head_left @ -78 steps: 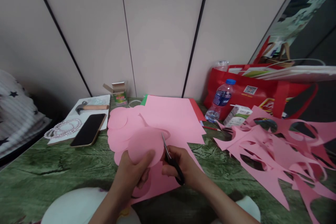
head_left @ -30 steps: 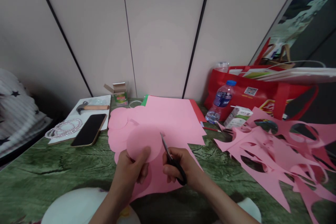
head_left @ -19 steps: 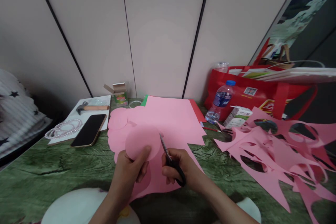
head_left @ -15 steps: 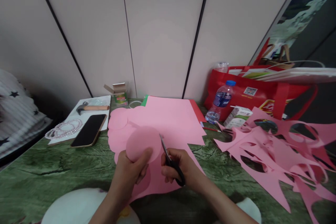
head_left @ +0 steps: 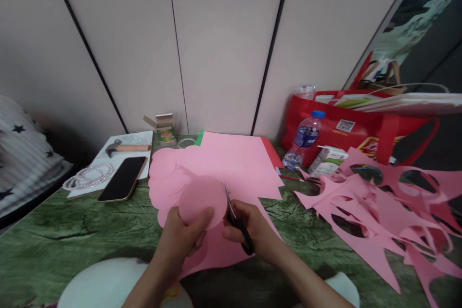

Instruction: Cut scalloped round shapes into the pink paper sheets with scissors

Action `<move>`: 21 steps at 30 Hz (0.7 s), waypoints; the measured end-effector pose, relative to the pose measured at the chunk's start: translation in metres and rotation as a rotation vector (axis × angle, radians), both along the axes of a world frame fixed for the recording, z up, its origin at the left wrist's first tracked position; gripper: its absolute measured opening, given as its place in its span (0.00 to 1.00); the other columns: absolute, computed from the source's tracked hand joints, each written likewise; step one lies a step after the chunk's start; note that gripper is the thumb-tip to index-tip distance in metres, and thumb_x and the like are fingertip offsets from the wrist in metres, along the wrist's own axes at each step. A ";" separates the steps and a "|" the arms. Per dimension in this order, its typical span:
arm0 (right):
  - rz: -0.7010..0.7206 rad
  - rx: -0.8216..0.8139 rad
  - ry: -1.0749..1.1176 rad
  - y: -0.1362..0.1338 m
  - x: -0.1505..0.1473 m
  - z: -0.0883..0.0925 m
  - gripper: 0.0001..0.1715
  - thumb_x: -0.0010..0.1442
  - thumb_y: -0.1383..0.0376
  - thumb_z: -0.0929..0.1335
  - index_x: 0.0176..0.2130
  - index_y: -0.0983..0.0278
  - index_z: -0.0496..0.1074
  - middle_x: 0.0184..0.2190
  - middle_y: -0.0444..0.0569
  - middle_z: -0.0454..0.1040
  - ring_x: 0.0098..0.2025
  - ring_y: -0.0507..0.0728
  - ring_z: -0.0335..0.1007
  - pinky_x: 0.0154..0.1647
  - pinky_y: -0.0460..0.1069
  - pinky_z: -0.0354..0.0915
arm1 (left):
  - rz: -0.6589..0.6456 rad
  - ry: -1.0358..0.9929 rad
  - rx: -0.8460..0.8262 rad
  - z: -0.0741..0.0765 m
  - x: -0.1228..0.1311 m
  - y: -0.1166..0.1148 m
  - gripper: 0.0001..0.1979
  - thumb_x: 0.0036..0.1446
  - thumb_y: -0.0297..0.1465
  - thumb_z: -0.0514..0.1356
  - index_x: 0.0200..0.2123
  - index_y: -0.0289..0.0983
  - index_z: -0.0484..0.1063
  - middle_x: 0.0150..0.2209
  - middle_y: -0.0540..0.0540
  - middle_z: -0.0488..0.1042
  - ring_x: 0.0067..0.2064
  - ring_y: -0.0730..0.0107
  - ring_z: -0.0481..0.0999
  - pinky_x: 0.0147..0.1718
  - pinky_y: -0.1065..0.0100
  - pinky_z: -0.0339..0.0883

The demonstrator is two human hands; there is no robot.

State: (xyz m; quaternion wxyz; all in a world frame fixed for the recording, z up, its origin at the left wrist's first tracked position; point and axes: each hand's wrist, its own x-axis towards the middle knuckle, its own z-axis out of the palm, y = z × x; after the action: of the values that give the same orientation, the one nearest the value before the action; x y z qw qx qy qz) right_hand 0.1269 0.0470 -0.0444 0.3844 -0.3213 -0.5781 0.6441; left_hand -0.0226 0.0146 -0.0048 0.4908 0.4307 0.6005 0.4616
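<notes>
Green worktop (head_left: pixel 54 245), cut off at left and below, carries pink sheets (head_left: pixel 234 154) too overlapped to count. Now the left hand (head_left: pixel 182 233) pinches one pink disc (head_left: pixel 202 197), fingers partly hidden beneath, just left of the right hand (head_left: pixel 252 226), which grips one pair of scissors (head_left: pixel 240 229) beside the disc's rim, contact unclear.

Pictured with left hand (head_left: pixel 185 232) and right hand (head_left: pixel 249 228) bare, and with slim, smooth forearms (head_left: pixel 306 272) uncovered as far as visible, tapering to narrow wrists (head_left: pixel 276 246). Impossible to tell whether clothed in the cropped, rounded white shape (head_left: pixel 103 285) below.
</notes>
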 end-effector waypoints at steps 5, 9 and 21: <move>0.008 0.000 0.010 0.000 0.001 -0.002 0.24 0.38 0.54 0.76 0.26 0.64 0.63 0.17 0.36 0.58 0.20 0.47 0.50 0.20 0.44 0.49 | 0.018 0.023 0.001 -0.001 0.000 0.001 0.22 0.43 0.41 0.61 0.08 0.38 0.55 0.07 0.57 0.51 0.11 0.83 0.47 0.13 0.73 0.38; 0.006 -0.039 0.015 -0.001 0.001 -0.002 0.21 0.39 0.58 0.75 0.27 0.64 0.64 0.17 0.37 0.62 0.20 0.47 0.55 0.21 0.44 0.54 | 0.034 0.002 0.014 0.000 0.001 0.001 0.21 0.42 0.40 0.61 0.09 0.37 0.56 0.08 0.58 0.50 0.13 0.84 0.46 0.14 0.73 0.38; -0.029 -0.061 -0.011 -0.002 0.000 -0.003 0.13 0.42 0.63 0.72 0.26 0.65 0.65 0.16 0.38 0.66 0.18 0.48 0.63 0.18 0.43 0.58 | 0.044 -0.016 0.049 -0.003 -0.001 0.002 0.22 0.42 0.42 0.61 0.11 0.39 0.53 0.10 0.59 0.47 0.15 0.83 0.44 0.15 0.72 0.36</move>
State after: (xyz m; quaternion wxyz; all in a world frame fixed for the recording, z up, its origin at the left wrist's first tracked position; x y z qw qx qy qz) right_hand 0.1272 0.0455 -0.0470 0.3804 -0.3448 -0.5557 0.6539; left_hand -0.0235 0.0170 -0.0079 0.4746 0.4256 0.5945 0.4902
